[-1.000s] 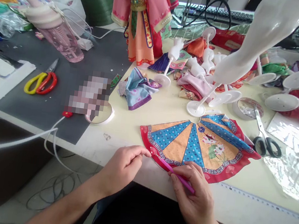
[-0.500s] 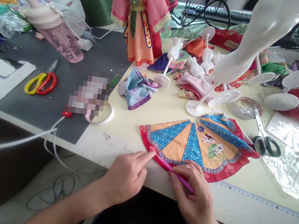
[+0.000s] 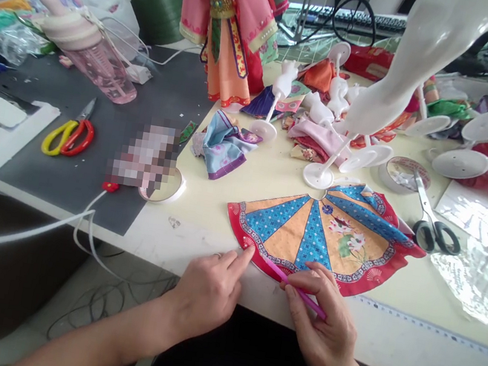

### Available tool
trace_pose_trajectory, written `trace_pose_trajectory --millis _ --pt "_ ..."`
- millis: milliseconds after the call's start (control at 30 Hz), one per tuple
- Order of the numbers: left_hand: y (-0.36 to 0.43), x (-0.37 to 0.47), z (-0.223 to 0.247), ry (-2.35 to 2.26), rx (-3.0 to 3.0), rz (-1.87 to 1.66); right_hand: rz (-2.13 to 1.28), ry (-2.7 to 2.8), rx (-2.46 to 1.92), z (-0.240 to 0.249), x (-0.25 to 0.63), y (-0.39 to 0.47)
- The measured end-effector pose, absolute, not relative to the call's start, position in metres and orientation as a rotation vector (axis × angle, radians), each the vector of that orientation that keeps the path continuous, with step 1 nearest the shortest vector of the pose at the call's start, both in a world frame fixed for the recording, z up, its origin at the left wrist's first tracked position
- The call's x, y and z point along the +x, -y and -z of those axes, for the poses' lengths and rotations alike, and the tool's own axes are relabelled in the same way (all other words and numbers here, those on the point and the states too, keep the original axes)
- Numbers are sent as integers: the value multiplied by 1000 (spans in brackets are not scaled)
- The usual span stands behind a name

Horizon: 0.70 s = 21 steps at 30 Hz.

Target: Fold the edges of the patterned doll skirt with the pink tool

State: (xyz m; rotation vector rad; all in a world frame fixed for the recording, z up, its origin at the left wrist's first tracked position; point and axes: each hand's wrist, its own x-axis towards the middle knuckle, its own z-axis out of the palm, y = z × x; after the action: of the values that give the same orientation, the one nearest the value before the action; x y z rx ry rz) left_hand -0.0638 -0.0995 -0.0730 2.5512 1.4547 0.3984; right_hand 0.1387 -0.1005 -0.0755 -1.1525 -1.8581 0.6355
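Note:
A fan-shaped cloth (image 3: 285, 229) with blue and orange panels and a red border lies at the table's front edge, its right side folded over. My left hand (image 3: 211, 282) rests at the cloth's lower left border, index finger extended onto the red hem and the other fingers curled, with nothing visible in it. Between the thumb and fingers of my right hand (image 3: 320, 317) is a thin pink stick (image 3: 311, 304), slanted up to the left, its tip at the red border just right of my left fingertip.
Black-handled scissors (image 3: 432, 226) lie right of the cloth, by a tape roll (image 3: 405, 175). White stands and a mannequin leg (image 3: 386, 88) rise behind. Red-yellow scissors (image 3: 69, 135), a pink bottle (image 3: 101, 61) and a tape ring (image 3: 178, 188) are on the left. A ruler (image 3: 428, 331) lies in front.
My right hand and the pink stick have shifted slightly right and down along the red border. My left hand has moved only slightly, its index fingertip still on the hem.

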Motion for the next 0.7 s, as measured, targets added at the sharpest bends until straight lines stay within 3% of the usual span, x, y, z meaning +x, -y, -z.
trace_pose_trajectory --millis 233,533,700 --pt "98 -70 66 -1440 2362 -489 -631 1832 -1154 75 142 101" --pt "96 -71 67 -1487 2493 -363 -598 1821 -1164 76 144 102" --pt "96 -78 53 -1493 1967 -606 -537 1798 -1189 75 152 103"
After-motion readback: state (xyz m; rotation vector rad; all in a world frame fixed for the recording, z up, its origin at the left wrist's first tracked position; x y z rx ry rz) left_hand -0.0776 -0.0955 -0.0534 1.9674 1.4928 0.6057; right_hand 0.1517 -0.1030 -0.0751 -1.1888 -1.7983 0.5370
